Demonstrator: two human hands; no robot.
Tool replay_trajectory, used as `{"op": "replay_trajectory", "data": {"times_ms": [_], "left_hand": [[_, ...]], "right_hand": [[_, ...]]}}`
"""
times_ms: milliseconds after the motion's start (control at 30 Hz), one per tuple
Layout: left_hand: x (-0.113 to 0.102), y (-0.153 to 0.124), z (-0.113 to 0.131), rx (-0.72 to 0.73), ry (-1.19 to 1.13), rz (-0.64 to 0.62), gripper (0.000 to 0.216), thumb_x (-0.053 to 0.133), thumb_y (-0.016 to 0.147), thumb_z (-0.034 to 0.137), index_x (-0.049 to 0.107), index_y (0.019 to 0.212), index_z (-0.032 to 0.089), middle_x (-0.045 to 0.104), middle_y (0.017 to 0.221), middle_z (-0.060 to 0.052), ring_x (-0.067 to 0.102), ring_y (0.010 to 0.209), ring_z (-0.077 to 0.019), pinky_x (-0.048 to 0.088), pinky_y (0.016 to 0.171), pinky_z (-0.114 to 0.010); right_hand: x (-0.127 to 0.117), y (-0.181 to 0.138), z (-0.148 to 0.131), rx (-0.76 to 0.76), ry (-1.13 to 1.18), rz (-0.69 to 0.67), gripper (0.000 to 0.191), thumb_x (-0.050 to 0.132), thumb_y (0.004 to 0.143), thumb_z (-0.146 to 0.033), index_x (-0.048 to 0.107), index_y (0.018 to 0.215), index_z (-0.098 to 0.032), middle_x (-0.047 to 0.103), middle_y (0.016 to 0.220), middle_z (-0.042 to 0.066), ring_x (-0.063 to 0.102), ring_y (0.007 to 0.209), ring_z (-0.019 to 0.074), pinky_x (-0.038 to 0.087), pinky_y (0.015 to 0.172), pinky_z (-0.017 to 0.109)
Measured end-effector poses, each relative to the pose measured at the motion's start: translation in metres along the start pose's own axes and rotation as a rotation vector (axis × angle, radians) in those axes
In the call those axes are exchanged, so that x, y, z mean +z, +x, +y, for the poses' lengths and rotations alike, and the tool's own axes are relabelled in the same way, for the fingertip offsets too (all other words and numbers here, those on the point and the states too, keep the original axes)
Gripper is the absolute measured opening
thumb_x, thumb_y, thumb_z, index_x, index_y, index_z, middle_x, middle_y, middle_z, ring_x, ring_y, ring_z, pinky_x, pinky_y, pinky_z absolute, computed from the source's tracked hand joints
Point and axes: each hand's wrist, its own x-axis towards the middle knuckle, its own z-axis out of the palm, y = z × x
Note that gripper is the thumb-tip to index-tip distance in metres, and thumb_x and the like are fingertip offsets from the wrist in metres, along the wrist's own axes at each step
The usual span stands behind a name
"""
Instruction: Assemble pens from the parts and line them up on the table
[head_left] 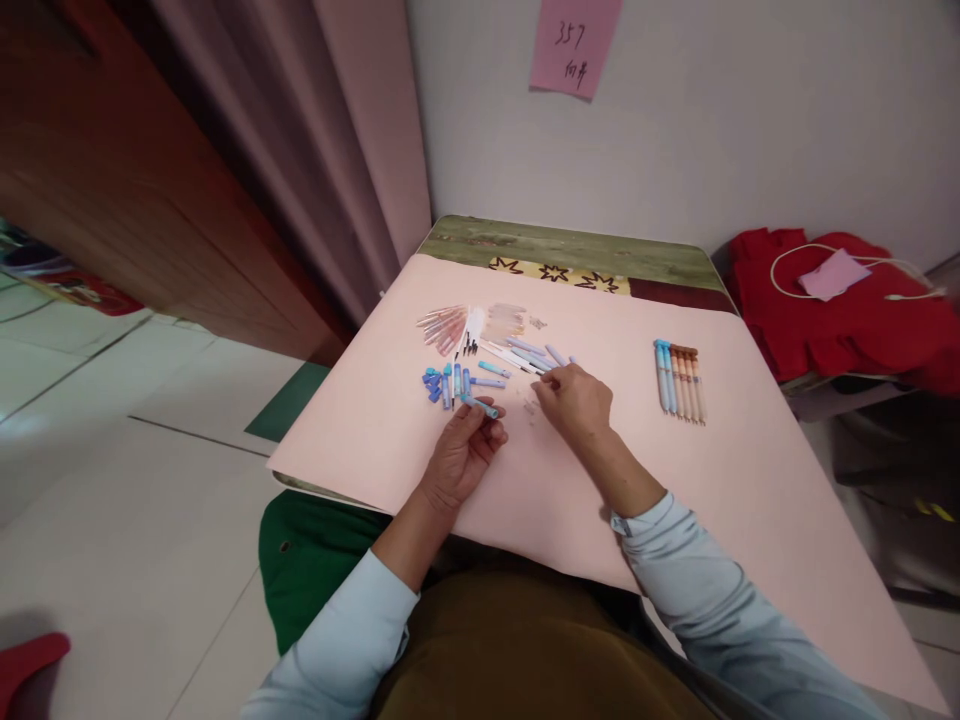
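Between the thumb and fingers of my left hand (466, 452) is a light blue pen barrel (481, 406), its open end pointing right. My right hand (576, 402) is closed, fingertips down near the white pen refills (517, 358) and some tiny loose parts (529, 408); whether it pinches anything is hidden. Blue and purple pen barrels (459, 380) lie beyond my left hand, beside a small heap of blue caps (433, 384). Lilac pen barrels (555, 355) rest just past my right fingertips.
Farther back lie fanned pinkish pen parts (444, 326), clear tubes (505, 320) and small springs (538, 323). A row of pens with blue and brown tops (679, 382) sits at the right on the pale table cover (637, 480). Red cloth (795, 330) is beyond the table's right side.
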Motion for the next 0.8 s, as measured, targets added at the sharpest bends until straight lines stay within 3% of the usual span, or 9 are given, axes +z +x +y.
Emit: {"op": "replay_trajectory", "data": {"times_ms": [233, 333, 467, 533, 633, 700, 800], "left_hand": [[0.000, 0.000, 0.000, -0.021, 0.055, 0.006, 0.027, 0.081, 0.073, 0.019, 0.068, 0.095, 0.013, 0.072, 0.087, -0.007, 0.062, 0.063, -0.0098, 0.055, 0.063, -0.023], [-0.001, 0.000, 0.000, -0.020, 0.063, 0.018, 0.026, 0.080, 0.074, 0.020, 0.068, 0.095, 0.012, 0.072, 0.087, -0.007, 0.063, 0.064, -0.0099, 0.055, 0.060, -0.021], [-0.001, -0.001, 0.000, -0.015, 0.054, 0.026, 0.025, 0.079, 0.075, 0.021, 0.067, 0.093, 0.011, 0.072, 0.084, -0.007, 0.062, 0.062, -0.0087, 0.054, 0.058, -0.019], [-0.001, -0.003, 0.000, -0.019, 0.040, 0.024, 0.026, 0.080, 0.074, 0.023, 0.067, 0.094, 0.011, 0.072, 0.083, -0.007, 0.062, 0.060, -0.0083, 0.053, 0.056, -0.018], [-0.001, -0.005, 0.000, -0.013, 0.012, 0.017, 0.028, 0.080, 0.074, 0.025, 0.067, 0.095, 0.011, 0.072, 0.081, -0.007, 0.061, 0.058, -0.0079, 0.052, 0.054, -0.018], [-0.001, -0.007, 0.000, -0.003, 0.005, 0.003, 0.029, 0.081, 0.073, 0.025, 0.067, 0.094, 0.011, 0.071, 0.080, -0.006, 0.060, 0.057, -0.0076, 0.051, 0.054, -0.017], [-0.001, -0.009, 0.000, -0.003, 0.004, -0.013, 0.029, 0.082, 0.072, 0.025, 0.067, 0.093, 0.011, 0.069, 0.076, -0.003, 0.059, 0.056, -0.0073, 0.049, 0.053, -0.017]], "right_hand": [[0.009, -0.005, -0.005, -0.053, -0.115, 0.061, 0.024, 0.051, 0.091, -0.033, 0.071, 0.083, -0.022, 0.072, 0.093, 0.006, 0.064, 0.078, 0.0200, 0.036, 0.061, 0.028], [0.006, -0.005, -0.001, -0.073, -0.019, 0.135, 0.024, 0.052, 0.091, -0.036, 0.071, 0.087, -0.021, 0.073, 0.092, 0.006, 0.065, 0.080, 0.0197, 0.038, 0.063, 0.027], [-0.016, -0.013, -0.009, -0.065, 0.264, 0.192, 0.022, 0.055, 0.089, -0.037, 0.069, 0.086, -0.021, 0.073, 0.080, 0.002, 0.064, 0.069, 0.0159, 0.043, 0.068, 0.027], [-0.031, -0.026, -0.022, -0.062, 0.457, 0.146, 0.022, 0.057, 0.088, -0.039, 0.068, 0.084, -0.021, 0.070, 0.072, 0.000, 0.062, 0.062, 0.0146, 0.046, 0.067, 0.027], [-0.048, -0.051, -0.043, -0.047, 0.698, -0.041, 0.019, 0.062, 0.085, -0.040, 0.069, 0.086, -0.021, 0.069, 0.068, -0.001, 0.062, 0.061, 0.0147, 0.048, 0.062, 0.026], [-0.053, -0.065, -0.054, -0.037, 0.756, -0.111, 0.018, 0.063, 0.084, -0.038, 0.070, 0.087, -0.021, 0.069, 0.069, 0.000, 0.063, 0.062, 0.0149, 0.048, 0.060, 0.026], [-0.052, -0.075, -0.064, -0.034, 0.689, -0.085, 0.017, 0.064, 0.083, -0.037, 0.071, 0.086, -0.021, 0.069, 0.067, 0.000, 0.061, 0.059, 0.0141, 0.047, 0.058, 0.025]]}}
